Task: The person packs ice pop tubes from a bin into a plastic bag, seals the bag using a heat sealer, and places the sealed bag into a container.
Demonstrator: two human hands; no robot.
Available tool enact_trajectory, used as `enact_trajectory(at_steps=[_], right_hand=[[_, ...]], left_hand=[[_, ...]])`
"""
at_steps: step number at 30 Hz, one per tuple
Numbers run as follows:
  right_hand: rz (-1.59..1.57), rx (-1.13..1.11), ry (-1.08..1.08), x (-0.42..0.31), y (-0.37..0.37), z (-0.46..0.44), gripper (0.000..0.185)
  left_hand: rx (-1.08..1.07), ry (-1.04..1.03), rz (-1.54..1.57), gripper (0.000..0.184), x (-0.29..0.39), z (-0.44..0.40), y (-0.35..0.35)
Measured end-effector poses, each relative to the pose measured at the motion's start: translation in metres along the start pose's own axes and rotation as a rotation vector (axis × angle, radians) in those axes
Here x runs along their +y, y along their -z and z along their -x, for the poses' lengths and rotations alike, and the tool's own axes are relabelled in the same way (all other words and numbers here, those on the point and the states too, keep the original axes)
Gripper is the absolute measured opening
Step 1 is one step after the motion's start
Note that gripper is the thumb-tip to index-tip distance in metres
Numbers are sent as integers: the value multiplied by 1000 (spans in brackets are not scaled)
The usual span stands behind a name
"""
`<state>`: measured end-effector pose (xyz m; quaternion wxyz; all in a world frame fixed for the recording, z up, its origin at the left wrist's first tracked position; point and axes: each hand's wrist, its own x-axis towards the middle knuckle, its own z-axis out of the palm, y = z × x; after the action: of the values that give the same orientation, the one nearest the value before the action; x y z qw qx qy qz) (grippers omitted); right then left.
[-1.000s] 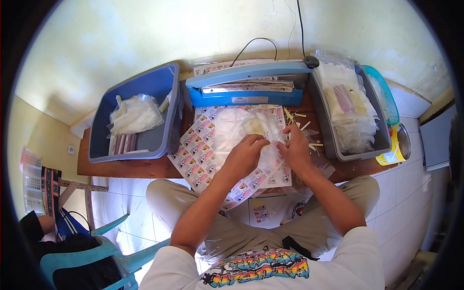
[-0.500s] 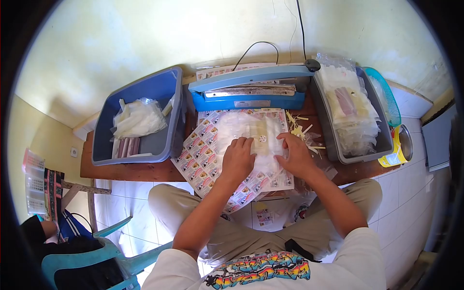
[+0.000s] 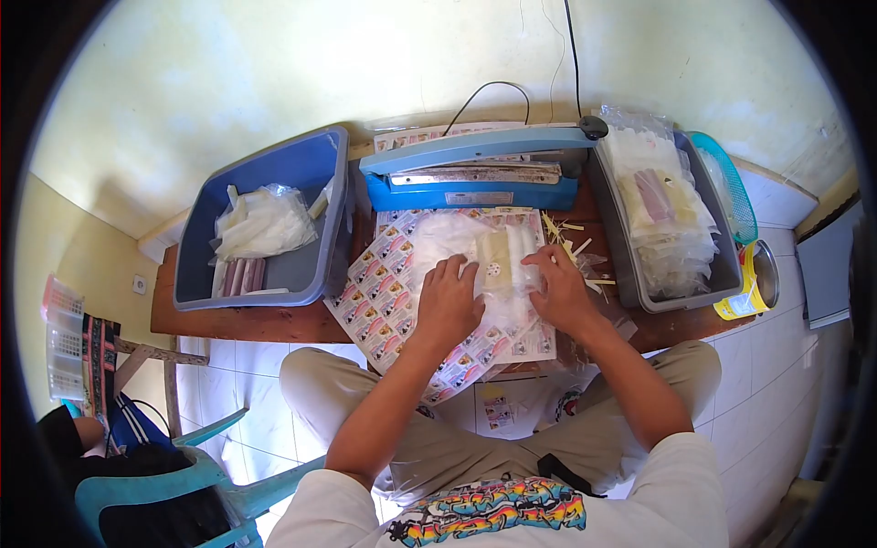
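A clear plastic packet (image 3: 498, 258) with pale yellowish contents and a small spotted round piece lies on white plastic bags (image 3: 437, 239) over printed label sheets (image 3: 379, 292). My left hand (image 3: 449, 301) rests palm down at the packet's left side, fingers slightly apart. At the right side of the packet, my right hand (image 3: 559, 290) touches its edge, with thumb and index finger apart. Just behind the packet stands a blue heat sealer (image 3: 470, 194), its long arm raised. Yellowish strips (image 3: 571, 245) are scattered to the right of the sheets.
A grey-blue bin (image 3: 333, 219) with plastic bags and pinkish sticks is at the left. Another bin (image 3: 671, 300) at the right is heaped with filled packets. Beyond it are a teal basket (image 3: 731, 183) and a yellow can (image 3: 744, 290). A person sits by a teal chair (image 3: 164, 479) at lower left.
My hands have moved apart and settled on either side of the packet. The packet now lies flatter, and its contents and spotted piece show more clearly.
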<state>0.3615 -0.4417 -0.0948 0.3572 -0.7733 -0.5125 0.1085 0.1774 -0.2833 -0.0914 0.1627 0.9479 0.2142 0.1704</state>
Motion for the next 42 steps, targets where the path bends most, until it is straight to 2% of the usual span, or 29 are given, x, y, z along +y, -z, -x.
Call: enact_trajectory(at_steps=[1, 3, 4, 6, 8, 10, 13, 15, 18, 22, 25, 28, 30, 31, 33, 35, 38, 40, 41, 42], right_hand=[[5, -8, 20, -5, 3, 2, 48], [49, -32, 57, -12, 7, 5, 51], [93, -55, 94, -14, 6, 5, 55], [87, -74, 40, -12, 3, 6, 55], [85, -91, -10, -4, -1, 5, 55], [129, -8, 59, 5, -9, 2, 52], [126, -2, 49, 8, -13, 1, 49], [120, 2, 64, 8, -13, -1, 49], [100, 15, 75, 9, -14, -1, 47], [82, 22, 91, 9, -11, 0, 45], [68, -40, 11, 3, -1, 5, 46], [97, -55, -11, 1, 3, 9, 45], [112, -48, 11, 3, 2, 11, 44], [131, -38, 30, 4, 2, 11, 43], [123, -68, 24, -1, 6, 10, 44], [118, -102, 21, -12, 13, 9, 45], [142, -107, 81, -30, 22, 9, 47], [209, 10, 325, -41, 25, 6, 50], [212, 7, 334, -47, 26, 4, 50], [118, 9, 327, -54, 24, 1, 49]], left_hand=[[0, 1, 1, 56, -1, -2, 2], [39, -239, 60, 66, -7, -4, 7], [35, -238, 60, 66, -9, -2, 3], [-116, -147, 249, 69, -11, 2, -4], [-98, -155, 204, 70, -8, 4, -6], [-80, -168, 155, 71, -5, 2, -12], [-17, -124, 101, 62, -2, -5, -24], [-26, -34, 55, 50, 0, -10, -28], [72, -55, 57, 44, -2, -13, -33], [24, -32, 56, 44, 1, -12, -28], [51, -21, 119, 48, 1, -9, -25], [65, 1, 132, 59, -3, -5, -23], [-34, -82, 140, 73, -7, -2, -22], [-26, -70, 135, 73, -6, 0, -20], [-61, -90, 51, 86, -2, 2, -18], [-38, -84, 49, 87, -4, 3, -18], [-55, -84, 21, 79, -5, 4, -4], [77, -88, 125, 59, -5, 5, 9], [86, -84, 125, 59, -7, 5, 16], [146, -76, 177, 49, -10, 5, 28]])
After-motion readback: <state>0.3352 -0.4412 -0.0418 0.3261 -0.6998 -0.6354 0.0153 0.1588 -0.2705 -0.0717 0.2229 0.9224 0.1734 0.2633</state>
